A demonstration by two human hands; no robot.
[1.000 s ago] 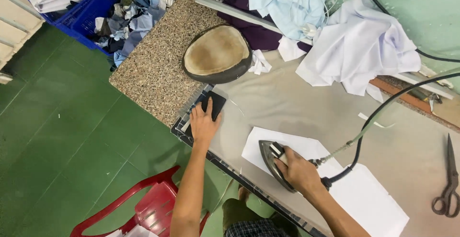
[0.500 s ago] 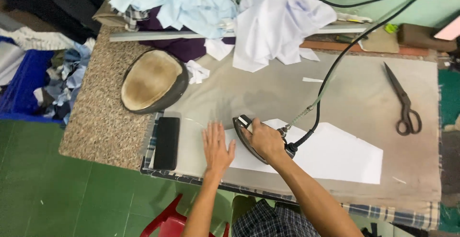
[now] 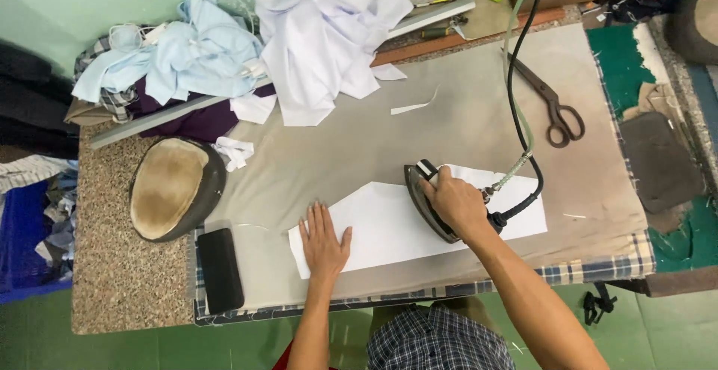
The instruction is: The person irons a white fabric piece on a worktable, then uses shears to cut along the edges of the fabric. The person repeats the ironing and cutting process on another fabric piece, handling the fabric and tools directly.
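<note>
A white fabric piece (image 3: 389,224) lies flat on the grey padded ironing board (image 3: 449,123). My left hand (image 3: 324,241) rests flat on the piece's left end, fingers spread. My right hand (image 3: 456,202) grips the handle of a dark iron (image 3: 420,194) that stands on the middle of the white piece. The iron's black cord (image 3: 516,78) and a pale hose run up from its back toward the wall.
Black scissors (image 3: 552,105) lie at the board's right. A black phone (image 3: 220,269) sits at the front left, beside an oval pressing pad (image 3: 172,188) on the speckled counter. White and blue garments (image 3: 314,37) pile at the back.
The view has swung so the whole board shows. My left hand moved off the phone's side onto the white piece, and the iron slid right along the piece.
</note>
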